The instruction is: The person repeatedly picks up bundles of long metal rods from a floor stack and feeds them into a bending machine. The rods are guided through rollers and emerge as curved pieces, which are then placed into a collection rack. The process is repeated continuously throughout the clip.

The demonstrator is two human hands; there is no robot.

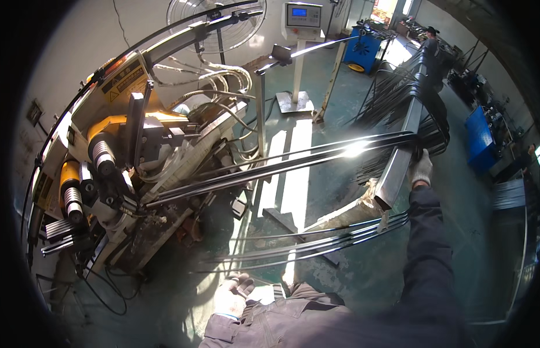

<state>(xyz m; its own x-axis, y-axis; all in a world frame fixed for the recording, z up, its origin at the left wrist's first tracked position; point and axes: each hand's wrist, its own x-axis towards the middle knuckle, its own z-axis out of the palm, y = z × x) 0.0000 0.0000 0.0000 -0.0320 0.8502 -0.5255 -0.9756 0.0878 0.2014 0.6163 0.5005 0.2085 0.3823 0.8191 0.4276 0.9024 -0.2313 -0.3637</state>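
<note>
Steel strips: long, thin, dark metal strips (293,162) run from the bending machine at left across to the rack at right, glinting where sunlight hits them.
Right hand: the gloved right hand (421,168) reaches out far right and is closed around the right end of the metal strips, just where they meet the rack.
Left hand: the gloved left hand (232,294) hangs low near the body, fingers loosely spread, holding nothing, well apart from the strips.
Rack: a slanted grey metal beam (410,124) stands at right, with many curved dark strips draped over it and fanning out behind.
Bending machine: a large machine (116,174) fills the left, with yellow housings, ribbed rollers, hoses and cables; the left ends of the strips enter it near the rollers.
Curved strips near: a few bent strips (316,243) lie lower down, between the machine and the base of the rack, closer to the person.
Control panel: a grey box with a blue screen (303,17) stands on a post, far centre.
Fan: a round caged fan (215,20) sits at the far wall.
Floor: green-grey concrete floor (351,278), sunlit in patches.
</note>
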